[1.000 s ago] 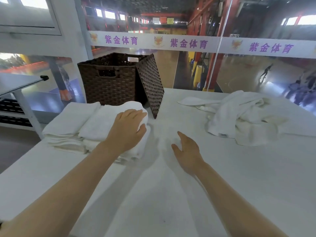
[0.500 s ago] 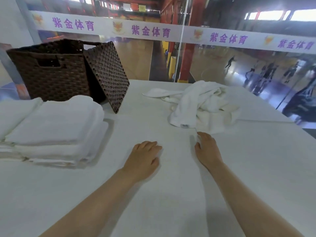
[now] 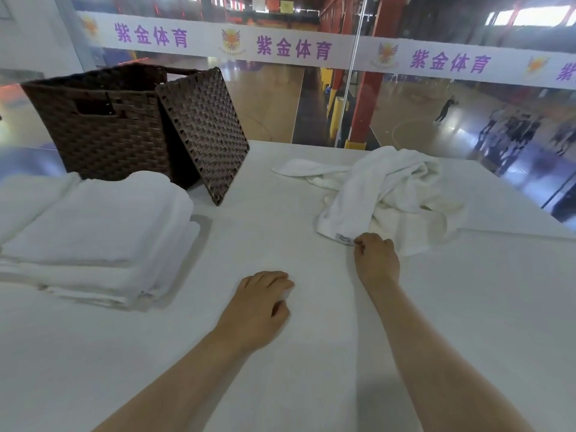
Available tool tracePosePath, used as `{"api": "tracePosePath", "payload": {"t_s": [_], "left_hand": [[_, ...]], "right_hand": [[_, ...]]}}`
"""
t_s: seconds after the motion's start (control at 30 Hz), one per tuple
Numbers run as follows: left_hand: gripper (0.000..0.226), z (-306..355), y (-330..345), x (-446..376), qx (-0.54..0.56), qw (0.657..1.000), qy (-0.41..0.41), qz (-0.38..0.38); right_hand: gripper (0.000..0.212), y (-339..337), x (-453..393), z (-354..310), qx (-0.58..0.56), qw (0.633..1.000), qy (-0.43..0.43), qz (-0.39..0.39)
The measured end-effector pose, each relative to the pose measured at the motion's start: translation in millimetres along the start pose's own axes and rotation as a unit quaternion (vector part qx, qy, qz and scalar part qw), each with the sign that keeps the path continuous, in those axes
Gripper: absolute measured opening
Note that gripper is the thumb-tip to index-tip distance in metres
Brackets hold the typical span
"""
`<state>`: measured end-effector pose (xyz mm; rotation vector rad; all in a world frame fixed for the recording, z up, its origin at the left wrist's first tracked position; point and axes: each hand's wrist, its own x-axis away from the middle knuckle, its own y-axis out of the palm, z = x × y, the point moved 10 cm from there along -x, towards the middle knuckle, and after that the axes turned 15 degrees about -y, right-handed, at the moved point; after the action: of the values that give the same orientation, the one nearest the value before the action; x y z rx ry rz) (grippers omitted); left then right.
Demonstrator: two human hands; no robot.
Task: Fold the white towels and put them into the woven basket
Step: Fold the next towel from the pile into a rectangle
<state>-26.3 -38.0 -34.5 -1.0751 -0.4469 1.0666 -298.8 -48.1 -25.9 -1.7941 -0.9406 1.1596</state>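
Observation:
A heap of crumpled white towels [image 3: 389,188] lies on the white table [image 3: 311,369] at the right. My right hand [image 3: 375,260] is at the heap's near edge, next to a small label, with its fingers curled round the edge of the top towel. Near the table's middle my left hand [image 3: 265,304] rests with loosely curled fingers and holds nothing. Folded white towels [image 3: 99,226] are stacked at the left. Behind them stands the open dark brown woven basket [image 3: 103,132].
The basket's woven lid [image 3: 202,132] leans against its right side. A second folded stack [image 3: 25,198] shows at the far left edge. A glass wall with a purple-lettered banner [image 3: 293,51] runs behind the table.
My left hand came off the folded stack and moved to the table's middle. My right hand reached forward to the crumpled heap and closed on its near edge. The view swung right.

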Motion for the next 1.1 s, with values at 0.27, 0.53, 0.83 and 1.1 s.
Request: {"api": "tracePosePath", "payload": {"t_s": [0.27,0.53,0.83,1.1], "left_hand": [[0.058,1,2,-1,0.018,1.000,-0.004,-0.009],[0.047,6,6,4,0.011,0.997,0.082,0.007],[0.018,17,-8,25,0.056,0.993,0.106,0.008],[0.024,8,-23,78,-0.014,0.990,0.137,-0.028]], "right_hand": [[0.016,0,33,-43,-0.057,0.996,-0.075,0.008],[0.037,-4,120,-133,-0.184,0.957,-0.222,-0.031],[0.039,-11,136,-97,-0.334,0.941,-0.056,-0.005],[0.072,2,75,-22,-0.422,0.878,0.216,0.072]]}}
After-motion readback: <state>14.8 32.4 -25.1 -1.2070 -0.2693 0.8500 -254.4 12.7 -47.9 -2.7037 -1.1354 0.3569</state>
